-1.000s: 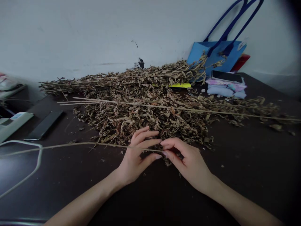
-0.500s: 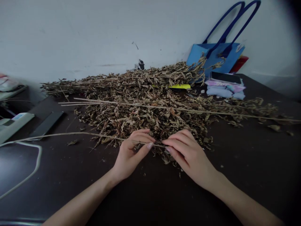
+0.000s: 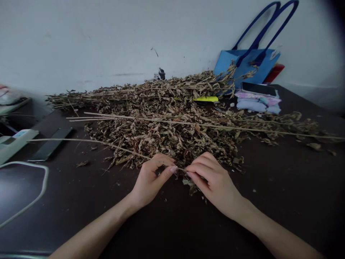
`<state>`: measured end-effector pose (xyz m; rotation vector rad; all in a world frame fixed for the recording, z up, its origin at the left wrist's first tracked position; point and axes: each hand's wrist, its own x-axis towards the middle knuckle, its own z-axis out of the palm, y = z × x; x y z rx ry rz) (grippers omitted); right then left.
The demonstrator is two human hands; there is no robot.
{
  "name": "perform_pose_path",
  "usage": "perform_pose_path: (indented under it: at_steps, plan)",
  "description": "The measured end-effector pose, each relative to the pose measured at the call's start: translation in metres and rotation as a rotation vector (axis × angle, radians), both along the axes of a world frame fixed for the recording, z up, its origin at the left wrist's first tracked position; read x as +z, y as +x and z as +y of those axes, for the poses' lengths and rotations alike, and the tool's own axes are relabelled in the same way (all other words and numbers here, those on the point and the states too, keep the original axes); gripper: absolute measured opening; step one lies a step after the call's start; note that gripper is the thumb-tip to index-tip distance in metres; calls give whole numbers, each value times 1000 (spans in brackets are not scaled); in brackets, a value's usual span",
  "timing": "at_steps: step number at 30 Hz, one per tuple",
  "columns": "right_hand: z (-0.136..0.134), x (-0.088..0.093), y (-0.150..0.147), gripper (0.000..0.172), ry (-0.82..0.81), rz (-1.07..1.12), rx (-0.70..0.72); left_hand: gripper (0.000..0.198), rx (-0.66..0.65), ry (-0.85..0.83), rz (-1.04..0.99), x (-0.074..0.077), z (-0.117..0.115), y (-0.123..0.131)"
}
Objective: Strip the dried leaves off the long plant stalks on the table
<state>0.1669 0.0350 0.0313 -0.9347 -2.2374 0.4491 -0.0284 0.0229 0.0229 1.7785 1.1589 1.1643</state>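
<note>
A long thin dried stem (image 3: 118, 147) slants from the left down into my left hand (image 3: 156, 176), whose thumb and fingers pinch it. My right hand (image 3: 211, 180), close beside, has its thumb and fingertips closed at the stem's right end. Some crumpled dried leaves (image 3: 191, 185) hang or lie just below my fingertips; I cannot tell whether they are joined to the stem. Behind both hands spreads a pile of dried brown leaves (image 3: 161, 133), with several bare stems (image 3: 172, 122) lying across it.
Leafy dried stalks (image 3: 161, 88) lie along the wall. A blue bag (image 3: 229, 63) stands at the back right, near a phone (image 3: 258, 89) on folded cloth (image 3: 252, 104). At left are a dark flat slab (image 3: 51, 145), a power strip (image 3: 16, 144) and a white cable (image 3: 44, 180) on the dark table (image 3: 172, 230).
The stem's far left end has risen and now points over the dark slab. My right hand has shifted slightly left, closer to my left hand.
</note>
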Motion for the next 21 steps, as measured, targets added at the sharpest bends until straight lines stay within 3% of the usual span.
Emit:
perform_pose_path:
  at_steps: [12, 16, 21]
  plan:
    - [0, -1, 0, 13, 116, 38, -93, 9, 56, 24, 149, -1, 0, -4]
    - [3, -2, 3, 11, 162, 31, -118, 7, 189, 189, 322, -1, 8, -15]
    - [1, -6, 3, 11, 190, -7, -122, 34, 370, 301, 589, 7, 10, -16]
